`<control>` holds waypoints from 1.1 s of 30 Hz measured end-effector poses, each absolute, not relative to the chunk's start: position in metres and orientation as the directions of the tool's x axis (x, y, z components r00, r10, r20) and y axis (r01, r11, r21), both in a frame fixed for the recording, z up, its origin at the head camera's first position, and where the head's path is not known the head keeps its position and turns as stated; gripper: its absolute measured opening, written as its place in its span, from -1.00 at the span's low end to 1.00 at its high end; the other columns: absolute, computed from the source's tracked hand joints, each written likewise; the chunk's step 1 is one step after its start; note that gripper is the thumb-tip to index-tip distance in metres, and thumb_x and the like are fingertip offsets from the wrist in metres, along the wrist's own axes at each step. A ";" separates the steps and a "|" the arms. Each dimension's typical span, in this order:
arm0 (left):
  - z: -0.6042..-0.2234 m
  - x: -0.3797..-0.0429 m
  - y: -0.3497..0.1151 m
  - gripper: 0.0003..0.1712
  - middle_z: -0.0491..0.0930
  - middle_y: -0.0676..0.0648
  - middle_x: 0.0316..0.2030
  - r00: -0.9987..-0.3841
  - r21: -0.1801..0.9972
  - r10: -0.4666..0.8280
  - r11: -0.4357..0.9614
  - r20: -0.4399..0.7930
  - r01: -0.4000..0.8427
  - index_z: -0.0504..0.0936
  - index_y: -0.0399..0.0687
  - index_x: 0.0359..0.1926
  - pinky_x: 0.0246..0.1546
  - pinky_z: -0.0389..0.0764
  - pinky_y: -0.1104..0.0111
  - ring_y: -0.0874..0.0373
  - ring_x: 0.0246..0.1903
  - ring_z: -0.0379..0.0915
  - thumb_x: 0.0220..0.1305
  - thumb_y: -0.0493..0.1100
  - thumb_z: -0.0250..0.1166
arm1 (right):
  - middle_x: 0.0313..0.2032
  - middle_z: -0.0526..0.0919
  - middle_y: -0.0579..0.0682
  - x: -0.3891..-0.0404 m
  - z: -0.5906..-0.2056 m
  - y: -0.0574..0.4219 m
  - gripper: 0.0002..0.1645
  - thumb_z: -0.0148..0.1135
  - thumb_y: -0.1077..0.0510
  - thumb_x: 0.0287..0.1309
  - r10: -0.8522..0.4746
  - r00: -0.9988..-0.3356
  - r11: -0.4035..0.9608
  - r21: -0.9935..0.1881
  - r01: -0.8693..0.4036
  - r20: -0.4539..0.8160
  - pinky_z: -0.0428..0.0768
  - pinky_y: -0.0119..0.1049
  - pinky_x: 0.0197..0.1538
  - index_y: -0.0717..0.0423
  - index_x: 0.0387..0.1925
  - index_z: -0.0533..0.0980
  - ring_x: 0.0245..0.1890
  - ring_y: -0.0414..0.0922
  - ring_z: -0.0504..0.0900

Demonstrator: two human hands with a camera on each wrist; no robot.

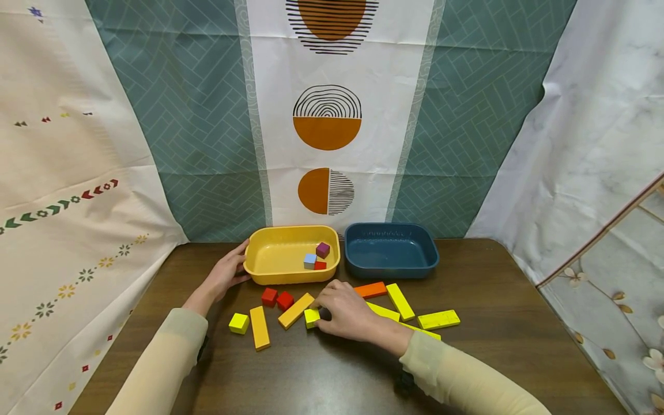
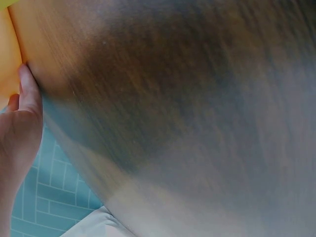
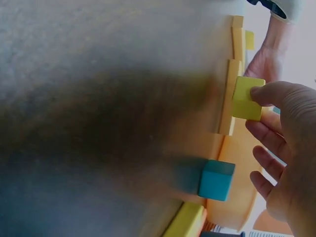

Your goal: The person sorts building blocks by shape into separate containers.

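My right hand (image 1: 344,311) pinches a small yellow cube (image 3: 246,98) between thumb and fingertips, low over the middle of the table. Just beyond it lies an orange-yellow bar (image 1: 296,311). A teal cube (image 3: 216,180) shows near the hand in the right wrist view; in the head view it is hidden. My left hand (image 1: 228,274) rests against the left wall of the yellow bin (image 1: 270,279), its fingers extended along the side. Inside that bin sit a purple cube (image 1: 323,249), a light blue cube (image 1: 310,261) and a red block (image 1: 320,266).
A dark blue bin (image 1: 391,272) stands to the right of the yellow one. Two red cubes (image 1: 269,297), another yellow cube (image 1: 239,323) and a second orange-yellow bar (image 1: 260,328) lie at left. Several yellow bars (image 1: 438,320) and an orange bar (image 1: 370,290) lie at right.
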State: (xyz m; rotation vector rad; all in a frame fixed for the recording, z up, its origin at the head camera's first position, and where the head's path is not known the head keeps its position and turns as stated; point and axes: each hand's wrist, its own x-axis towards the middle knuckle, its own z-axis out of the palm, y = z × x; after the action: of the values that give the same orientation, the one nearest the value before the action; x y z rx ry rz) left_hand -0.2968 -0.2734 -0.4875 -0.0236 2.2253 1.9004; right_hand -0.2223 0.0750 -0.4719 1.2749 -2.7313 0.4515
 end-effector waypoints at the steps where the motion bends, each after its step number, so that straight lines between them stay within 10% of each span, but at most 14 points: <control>1: -0.487 -0.297 -0.274 -0.33 -0.11 -0.10 0.62 -0.977 0.974 0.126 0.166 -0.173 -0.151 -0.09 0.31 0.65 0.30 0.41 -0.06 -0.21 0.38 0.27 0.65 -0.08 -0.16 | -0.10 0.72 -0.21 -0.223 -0.470 0.075 -0.59 0.48 -0.11 0.15 -0.731 -0.648 0.607 -0.230 -0.761 0.214 0.47 -0.26 0.06 -0.07 0.01 0.73 -0.01 -0.17 0.45; 33: -0.488 -0.299 -0.273 -0.33 -0.10 -0.12 0.62 -0.977 0.975 0.122 0.164 -0.174 -0.153 -0.08 0.27 0.65 0.28 0.44 -0.05 -0.21 0.36 0.30 0.64 -0.09 -0.16 | -0.16 0.72 -0.14 -0.239 -0.428 0.086 -0.59 0.56 -0.04 0.09 -0.570 -0.730 0.604 -0.409 -0.684 0.378 0.45 -0.19 0.06 -0.02 -0.03 0.71 -0.01 -0.16 0.40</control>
State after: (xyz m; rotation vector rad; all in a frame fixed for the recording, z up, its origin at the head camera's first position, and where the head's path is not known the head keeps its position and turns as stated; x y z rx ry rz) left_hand -0.2988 -0.2733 -0.4881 -0.0303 2.2252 1.9040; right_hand -0.2386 0.0864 -0.4282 1.0390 -2.6218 0.8002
